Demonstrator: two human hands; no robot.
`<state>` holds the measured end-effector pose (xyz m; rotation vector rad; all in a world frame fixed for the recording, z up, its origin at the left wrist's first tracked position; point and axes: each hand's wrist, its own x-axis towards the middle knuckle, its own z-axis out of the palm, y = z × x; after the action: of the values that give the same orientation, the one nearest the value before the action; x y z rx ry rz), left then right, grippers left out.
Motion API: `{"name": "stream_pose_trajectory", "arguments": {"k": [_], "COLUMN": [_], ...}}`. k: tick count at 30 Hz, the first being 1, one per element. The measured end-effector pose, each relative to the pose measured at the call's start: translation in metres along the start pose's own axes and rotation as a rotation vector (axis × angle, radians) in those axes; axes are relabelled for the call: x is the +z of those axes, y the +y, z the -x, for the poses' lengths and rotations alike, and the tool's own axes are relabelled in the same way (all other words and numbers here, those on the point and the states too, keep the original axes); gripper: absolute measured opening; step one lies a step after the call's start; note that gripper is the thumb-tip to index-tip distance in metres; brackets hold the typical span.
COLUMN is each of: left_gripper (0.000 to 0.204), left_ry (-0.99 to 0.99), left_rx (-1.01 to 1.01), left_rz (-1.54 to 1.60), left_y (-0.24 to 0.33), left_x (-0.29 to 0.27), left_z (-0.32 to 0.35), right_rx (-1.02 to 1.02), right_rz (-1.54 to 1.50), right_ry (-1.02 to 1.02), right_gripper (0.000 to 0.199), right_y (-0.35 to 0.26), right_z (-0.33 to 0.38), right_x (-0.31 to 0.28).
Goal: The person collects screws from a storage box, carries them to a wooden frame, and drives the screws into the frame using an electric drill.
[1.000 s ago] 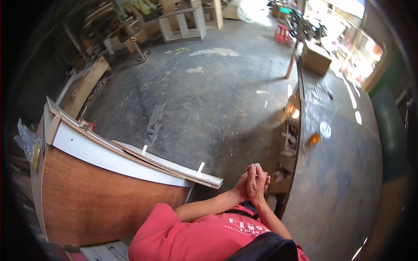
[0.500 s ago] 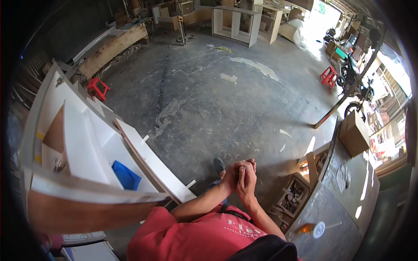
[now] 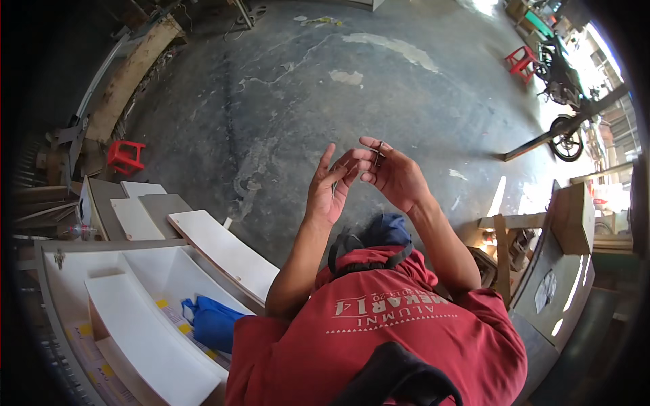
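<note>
A person's left forearm [image 3: 298, 264] and right forearm [image 3: 443, 243] reach far, elbows bent. The left hand [image 3: 331, 189] and right hand [image 3: 401, 179] are raised close together, fingers [image 3: 355, 155] partly curled, converging between the palms.

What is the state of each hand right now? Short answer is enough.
Left hand: half open, thin metal piece at the palm; grip cannot be told.
Right hand: holding a small dark piece.

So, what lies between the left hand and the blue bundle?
In the head view, concrete floor, then a long white panel and the cabinet wall.
</note>
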<state>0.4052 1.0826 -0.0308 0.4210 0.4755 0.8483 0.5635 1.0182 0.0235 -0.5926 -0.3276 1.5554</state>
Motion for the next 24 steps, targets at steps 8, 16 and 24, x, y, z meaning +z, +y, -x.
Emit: {"name": "stream_pose_trajectory", "arguments": {"k": [8, 16, 24], "left_gripper": [0.030, 0.022, 0.020], "left_ry": [0.193, 0.661, 0.911], "left_rx": [-0.109, -0.087, 0.248], "left_rz": [0.049, 0.153, 0.319], "left_y": [0.095, 0.223, 0.354], "left_x": [-0.107, -0.242, -0.330], "left_z": [-0.191, -0.310, -0.417], "right_rx": [0.013, -0.226, -0.106], "right_rz": [0.405, 1.268, 1.789], "right_ry": [-0.048, -0.286, -0.885], "right_gripper": [0.030, 0.023, 0.023], "right_y": [-0.010, -0.018, 0.047], "right_z": [-0.241, -0.523, -0.793], "right_x": [-0.041, -0.009, -0.007]}}
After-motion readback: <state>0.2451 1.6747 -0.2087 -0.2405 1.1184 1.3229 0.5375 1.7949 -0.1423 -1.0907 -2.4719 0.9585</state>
